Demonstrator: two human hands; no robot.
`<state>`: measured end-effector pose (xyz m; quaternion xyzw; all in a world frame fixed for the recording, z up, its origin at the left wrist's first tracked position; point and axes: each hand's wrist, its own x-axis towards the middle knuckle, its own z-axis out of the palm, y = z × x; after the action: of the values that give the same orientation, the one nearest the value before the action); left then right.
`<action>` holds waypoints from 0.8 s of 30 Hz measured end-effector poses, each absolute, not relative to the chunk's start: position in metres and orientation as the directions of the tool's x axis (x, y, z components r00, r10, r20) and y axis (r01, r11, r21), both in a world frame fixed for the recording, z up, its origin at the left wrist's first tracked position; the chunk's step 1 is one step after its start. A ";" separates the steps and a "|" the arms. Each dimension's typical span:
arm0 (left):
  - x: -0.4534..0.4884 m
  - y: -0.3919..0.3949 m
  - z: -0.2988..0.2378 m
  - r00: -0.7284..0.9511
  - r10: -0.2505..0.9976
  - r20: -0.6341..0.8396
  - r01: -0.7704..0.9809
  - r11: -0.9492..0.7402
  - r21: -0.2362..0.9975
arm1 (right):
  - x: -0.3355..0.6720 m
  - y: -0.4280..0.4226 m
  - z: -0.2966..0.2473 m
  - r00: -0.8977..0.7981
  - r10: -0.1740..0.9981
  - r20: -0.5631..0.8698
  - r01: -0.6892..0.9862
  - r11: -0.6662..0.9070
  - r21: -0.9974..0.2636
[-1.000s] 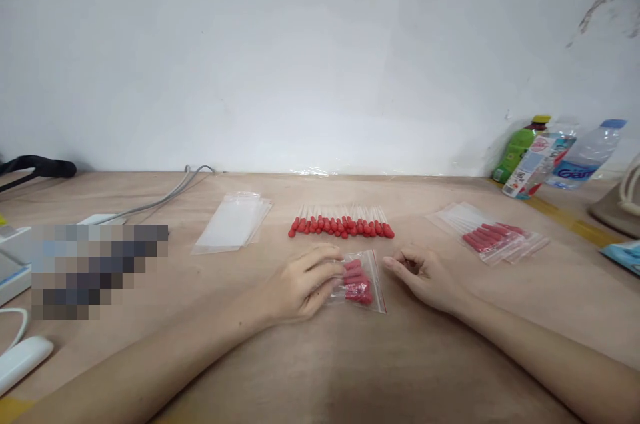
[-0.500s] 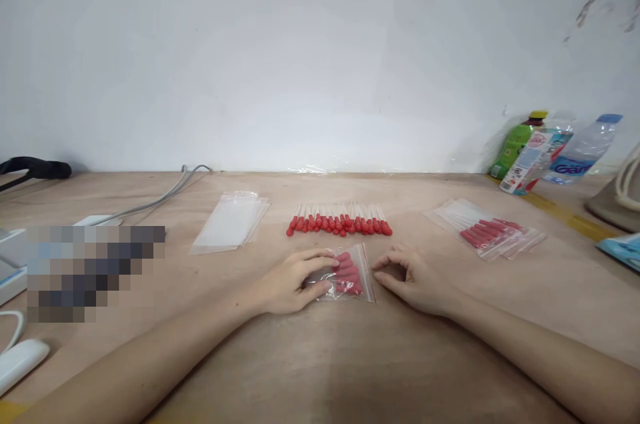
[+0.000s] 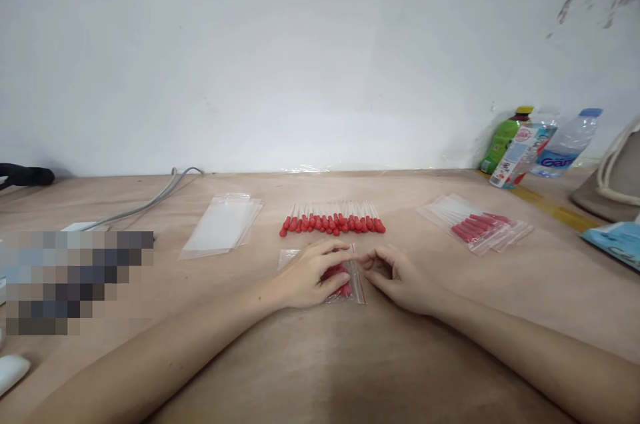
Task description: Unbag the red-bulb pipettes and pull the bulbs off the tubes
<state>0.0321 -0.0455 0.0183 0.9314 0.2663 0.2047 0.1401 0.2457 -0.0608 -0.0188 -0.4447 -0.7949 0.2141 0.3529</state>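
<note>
I look across a broad, pale-brown wooden table (image 3: 280, 371). Fanned clear plastic bags of red-headed sticks (image 3: 483, 227) lie at right, a stack of flat translucent plastic bags (image 3: 220, 227) at left, loose red-headed white sticks (image 3: 333, 221) between. I have the bare left hand (image 3: 313, 275) over a clear, red-edged zip bag (image 3: 357, 291), the curled right hand (image 3: 406, 283) at its edge; whether either grips, I cannot tell.

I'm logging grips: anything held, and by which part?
Left hand lies over the zip bag; the right hand is by its zip edge. Whether either grips can't be told.
</note>
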 end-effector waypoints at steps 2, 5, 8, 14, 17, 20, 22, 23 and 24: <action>0.033 -0.045 0.018 0.775 0.549 0.312 0.437 -0.823 0.364 | 0.244 -0.060 -0.018 -0.283 0.892 0.353 0.634 0.450 -0.629; 0.034 -0.045 0.017 0.773 0.552 0.313 0.438 -0.821 0.367 | 0.242 -0.062 -0.015 -0.322 0.894 0.311 0.690 0.447 -0.569; 0.035 -0.045 0.018 0.765 0.559 0.319 0.445 -0.817 0.366 | 0.241 -0.064 -0.014 -0.366 0.881 0.299 0.645 0.472 -0.601; 0.037 -0.044 0.018 0.764 0.549 0.338 0.424 -0.823 0.379 | 0.241 -0.064 -0.019 -0.388 0.844 0.371 0.540 0.534 -0.650; 0.037 -0.044 0.017 0.757 0.564 0.330 0.443 -0.814 0.376 | 0.240 -0.064 -0.017 -0.418 0.783 0.461 0.585 0.620 -0.523; 0.037 -0.044 0.015 0.750 0.565 0.344 0.446 -0.816 0.367 | 0.239 -0.063 -0.013 -0.491 0.648 0.582 0.625 0.727 -0.282; 0.036 -0.043 0.016 0.750 0.556 0.358 0.441 -0.824 0.356 | 0.239 -0.061 -0.010 -0.556 0.527 0.643 0.615 0.781 -0.110; 0.036 -0.043 0.017 0.754 0.546 0.366 0.438 -0.832 0.340 | 0.239 -0.060 -0.009 -0.583 0.476 0.658 0.604 0.796 -0.041; 0.036 -0.041 0.018 0.762 0.529 0.373 0.433 -0.845 0.313 | 0.240 -0.060 -0.008 -0.606 0.442 0.661 0.595 0.804 0.009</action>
<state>0.0362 -0.0414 0.0176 0.9329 0.2578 0.2288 0.1044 0.2402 -0.0598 -0.0081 -0.2916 -0.8889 -0.1146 0.3343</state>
